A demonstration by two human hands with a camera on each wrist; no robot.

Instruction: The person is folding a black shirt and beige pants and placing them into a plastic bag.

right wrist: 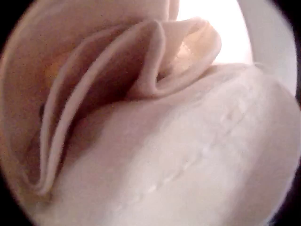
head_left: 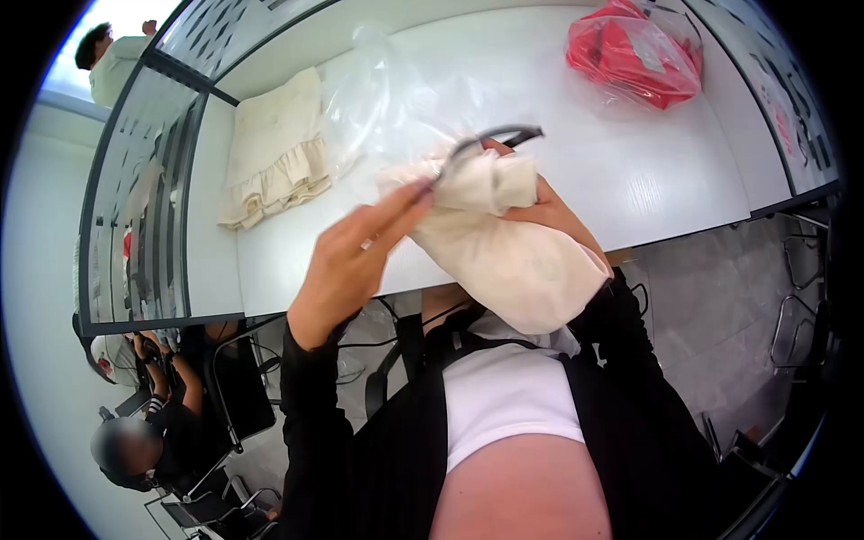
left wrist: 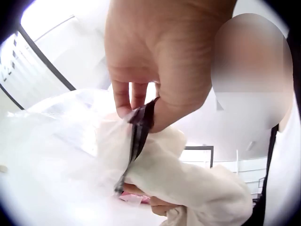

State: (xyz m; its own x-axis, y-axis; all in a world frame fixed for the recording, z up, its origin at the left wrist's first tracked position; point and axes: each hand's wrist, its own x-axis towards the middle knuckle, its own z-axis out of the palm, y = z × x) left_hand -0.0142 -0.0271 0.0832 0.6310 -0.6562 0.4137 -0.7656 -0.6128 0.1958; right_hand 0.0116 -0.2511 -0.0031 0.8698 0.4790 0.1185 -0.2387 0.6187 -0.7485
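Observation:
A cream cloth bundle point(head_left: 513, 261) is gripped by the right hand point(head_left: 553, 216), whose fingers wrap round its folded upper part. The left hand point(head_left: 346, 256) pinches the dark edge strip point(left wrist: 141, 129) of a clear plastic bag point(left wrist: 61, 160) between thumb and fingers; the strip curves over the cloth in the head view. In the left wrist view the cloth point(left wrist: 193, 183) lies beside the bag's edge; how far it is inside cannot be told. Cream folds and a stitched seam point(right wrist: 174, 176) fill the right wrist view, hiding the right hand there.
Folded cream cloth with a ruffled edge point(head_left: 279, 153) lies at the left of the white table point(head_left: 666, 198). A red item in clear plastic point(head_left: 634, 54) is at the back right. Crumpled clear plastic point(head_left: 387, 99) spreads behind the hands. Another person point(head_left: 130, 450) sits at lower left.

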